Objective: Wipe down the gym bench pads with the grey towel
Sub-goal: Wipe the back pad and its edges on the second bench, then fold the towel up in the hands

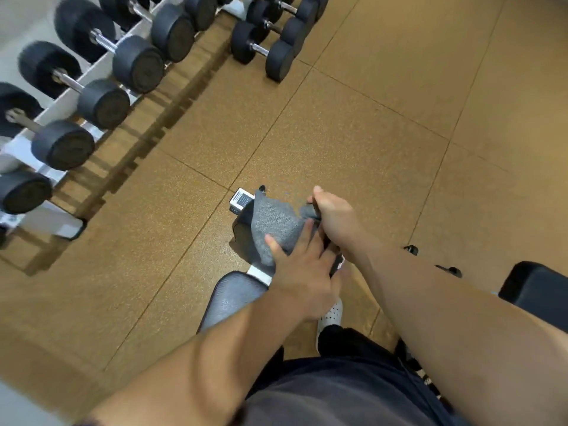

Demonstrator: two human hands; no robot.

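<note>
The grey towel (276,224) is bunched up in mid-air between both hands, over the front end of the bench. My right hand (333,219) grips its upper right corner in a closed fist. My left hand (302,272) holds the towel's lower edge, fingers spread against the cloth. A grey bench pad (229,298) shows below the towel, partly hidden by my left forearm. The bench's white frame end (241,199) sticks out past the towel. A second black pad (538,290) sits at the right edge.
A white rack of black dumbbells (101,103) runs along the left. Two more dumbbells (262,52) lie on the brown rubber floor (384,118) at the top centre. My white shoe (330,315) and dark shorts are at the bottom.
</note>
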